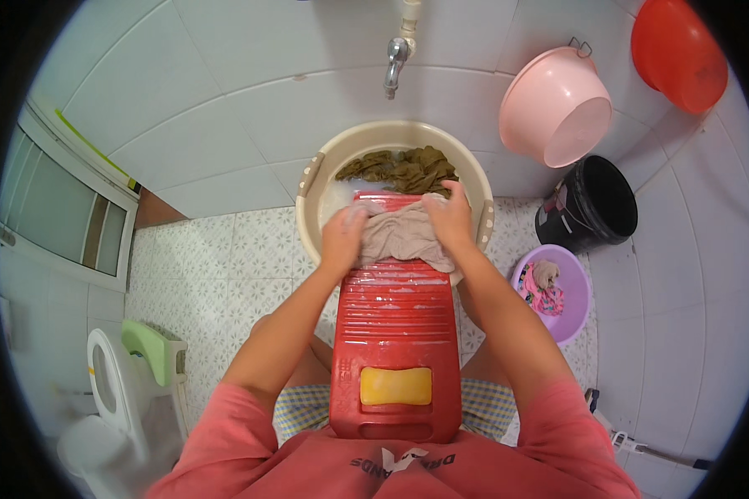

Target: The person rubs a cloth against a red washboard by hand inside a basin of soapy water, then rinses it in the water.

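Note:
A wet beige cloth [402, 234] lies across the ridges of a red plastic washboard [396, 305]. My left hand [343, 234] grips the cloth's left side, and my right hand [449, 215] holds its upper right part. The washboard slants from my lap into a large beige plastic basin [309, 231]. Olive-brown wet clothing [412, 168] sits in the basin's cloudy water, beyond both hands. A yellow bar of soap [396, 386] rests in the recess near the washboard's close end.
Above the basin a metal tap [396, 65] juts from the tiled wall. At right are a purple basin [574, 312] with pink patterned cloth, a black bucket [546, 218] and a hanging pink basin [555, 106]. A toilet [131, 405] and green stool [146, 349] stand at left.

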Tool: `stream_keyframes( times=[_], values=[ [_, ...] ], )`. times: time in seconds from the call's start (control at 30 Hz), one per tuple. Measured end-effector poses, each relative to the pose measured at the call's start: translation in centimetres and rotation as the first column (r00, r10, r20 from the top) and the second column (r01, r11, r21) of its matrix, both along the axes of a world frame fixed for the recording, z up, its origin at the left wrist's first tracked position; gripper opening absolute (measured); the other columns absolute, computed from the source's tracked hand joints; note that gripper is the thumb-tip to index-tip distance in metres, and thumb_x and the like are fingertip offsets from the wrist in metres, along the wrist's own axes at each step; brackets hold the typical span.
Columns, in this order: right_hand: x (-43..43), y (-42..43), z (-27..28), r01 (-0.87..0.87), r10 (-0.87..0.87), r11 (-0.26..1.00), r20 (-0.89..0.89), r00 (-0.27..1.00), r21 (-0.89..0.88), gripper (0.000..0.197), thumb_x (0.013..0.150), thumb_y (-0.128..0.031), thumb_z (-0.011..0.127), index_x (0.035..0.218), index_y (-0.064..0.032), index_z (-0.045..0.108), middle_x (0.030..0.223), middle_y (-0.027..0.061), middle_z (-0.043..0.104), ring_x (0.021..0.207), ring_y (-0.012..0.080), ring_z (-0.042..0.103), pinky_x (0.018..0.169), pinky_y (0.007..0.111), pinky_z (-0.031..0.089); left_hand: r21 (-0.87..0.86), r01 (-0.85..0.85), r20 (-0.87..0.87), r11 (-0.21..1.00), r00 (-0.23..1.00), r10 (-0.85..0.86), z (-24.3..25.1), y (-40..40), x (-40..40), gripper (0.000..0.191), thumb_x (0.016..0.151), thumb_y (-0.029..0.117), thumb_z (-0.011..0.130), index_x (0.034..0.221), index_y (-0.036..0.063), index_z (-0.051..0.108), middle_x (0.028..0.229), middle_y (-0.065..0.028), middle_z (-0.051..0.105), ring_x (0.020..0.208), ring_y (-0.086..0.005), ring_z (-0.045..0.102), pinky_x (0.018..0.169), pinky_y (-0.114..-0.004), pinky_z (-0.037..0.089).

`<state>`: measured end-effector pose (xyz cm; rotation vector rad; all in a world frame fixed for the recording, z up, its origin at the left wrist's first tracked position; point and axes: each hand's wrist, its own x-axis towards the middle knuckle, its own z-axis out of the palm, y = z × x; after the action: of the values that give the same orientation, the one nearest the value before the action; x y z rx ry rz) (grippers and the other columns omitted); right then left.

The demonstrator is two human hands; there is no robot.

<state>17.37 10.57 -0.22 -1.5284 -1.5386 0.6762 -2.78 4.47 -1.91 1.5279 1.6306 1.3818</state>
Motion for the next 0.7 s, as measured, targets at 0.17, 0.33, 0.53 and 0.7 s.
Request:
stream_keyframes(
  times=[0.17,0.33,0.53,0.7],
  values=[
    [5.2,-6.4,-0.9,-0.322,0.329,0.825,-0.069,0.942,-0.464,0.040,0.080,-0.031,0.067,0.107,-0.0036,0.059,0.104,0.0245,0.063,0.099,0.0379,0.060,0.084,0.042,0.047,-0.352,0.128,0.516,0.927,0.853,0.078,2.1,-6.3,-3.4,0.034,0.087,0.026,0.063,0.104,-0.0032,0.065,0.094,-0.0054,0.066,0.086,-0.0115,0.059,0.075,-0.028,0.047],
    [4.8,-10.0,-0.5,-0.239,0.266,0.961,0.229,0.936,-0.137,0.029,0.080,-0.025,0.064,0.098,-0.0029,0.059,0.100,0.0193,0.057,0.090,0.0356,0.058,0.074,0.042,0.048,-0.418,0.178,0.406,0.891,0.914,0.008,2.1,-8.9,-2.8,0.029,0.080,0.018,0.068,0.097,-0.0052,0.065,0.093,-0.0093,0.066,0.086,-0.0179,0.060,0.079,-0.032,0.047],
    [1.2,-13.0,0.5,-0.373,0.309,0.925,0.426,0.850,0.073,0.022,0.077,-0.020,0.063,0.091,-0.0041,0.056,0.094,0.0147,0.051,0.085,0.0325,0.057,0.071,0.041,0.049,-0.096,0.241,-0.459,0.966,0.850,-0.257,2.1,-8.3,2.9,0.017,0.075,0.011,0.061,0.089,0.0005,0.063,0.090,-0.0170,0.059,0.086,-0.0359,0.055,0.079,-0.042,0.047],
    [-4.0,-4.1,-2.1,-0.207,0.207,0.976,0.598,0.774,-0.071,0.012,0.083,-0.015,0.054,0.088,-0.0048,0.058,0.091,0.0174,0.059,0.085,0.0326,0.062,0.070,0.041,0.052,-0.237,-0.024,-0.611,0.971,0.781,-0.129,0.1,1.3,4.3,0.020,0.083,0.021,0.054,0.078,0.0026,0.061,0.079,-0.0211,0.062,0.074,-0.0395,0.061,0.066,-0.050,0.048]
  ],
)
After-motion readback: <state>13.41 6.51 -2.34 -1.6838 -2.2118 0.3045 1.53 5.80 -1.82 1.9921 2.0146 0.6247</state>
